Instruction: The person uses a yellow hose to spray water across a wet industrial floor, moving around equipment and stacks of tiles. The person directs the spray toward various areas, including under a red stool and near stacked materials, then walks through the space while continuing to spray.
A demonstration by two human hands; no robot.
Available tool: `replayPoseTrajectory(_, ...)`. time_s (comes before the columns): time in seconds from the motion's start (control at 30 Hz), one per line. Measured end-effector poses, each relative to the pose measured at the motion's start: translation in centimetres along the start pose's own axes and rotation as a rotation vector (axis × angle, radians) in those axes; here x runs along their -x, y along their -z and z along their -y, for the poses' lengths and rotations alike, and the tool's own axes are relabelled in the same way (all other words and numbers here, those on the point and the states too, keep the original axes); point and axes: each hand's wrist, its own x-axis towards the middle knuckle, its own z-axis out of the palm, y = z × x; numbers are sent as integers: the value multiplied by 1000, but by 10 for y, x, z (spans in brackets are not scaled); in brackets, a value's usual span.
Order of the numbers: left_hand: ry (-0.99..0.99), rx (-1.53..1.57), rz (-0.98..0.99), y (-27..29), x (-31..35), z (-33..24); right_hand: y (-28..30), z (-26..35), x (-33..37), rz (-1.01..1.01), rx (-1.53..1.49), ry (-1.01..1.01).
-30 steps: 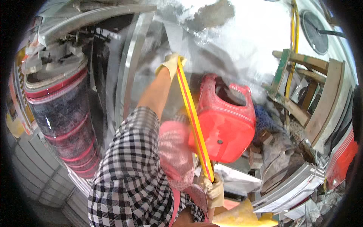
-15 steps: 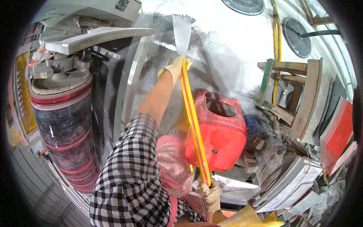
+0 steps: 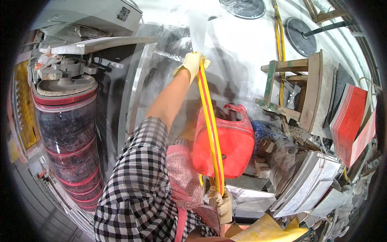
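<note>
My left hand (image 3: pixel 191 65), in a pale yellow glove, is closed around the upper end of a flat yellow hose with a red stripe (image 3: pixel 209 117). From that end a whitish fan of water (image 3: pixel 198 30) sprays away over a wet, pale, grey-smeared surface (image 3: pixel 238 52). Lower down near my body, my right hand (image 3: pixel 222 205), gloved alike, is wrapped round the hose; its fingers are partly hidden. The hose runs taut between both hands, crossing in front of a red plastic box-shaped thing (image 3: pixel 238 149) with a large cut-out and a small hole.
At the left stands a dark cylinder with red bands (image 3: pixel 66 133), beside a metal edge (image 3: pixel 141 80). Two round dark discs (image 3: pixel 300 36) lie at the far side. On the right are a wooden frame (image 3: pixel 288 66), stacked pale slabs (image 3: pixel 308 183) and red boards (image 3: pixel 348 121).
My left hand has reached slightly farther out with the hose end, and the spray has shifted right. The view has turned a little, moving the right-hand surroundings left. Both hands keep their hold.
</note>
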Motion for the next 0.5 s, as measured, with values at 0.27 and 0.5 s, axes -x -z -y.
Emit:
replayPoseTrajectory(0.27, -67, 5, 32, -29, 26, -34, -8, -1, 8, 9, -397, -69)
replayPoseTrajectory(0.5, -239, 103, 96, -37, 39, -48, 0, 3, -2, 92, -189, 64)
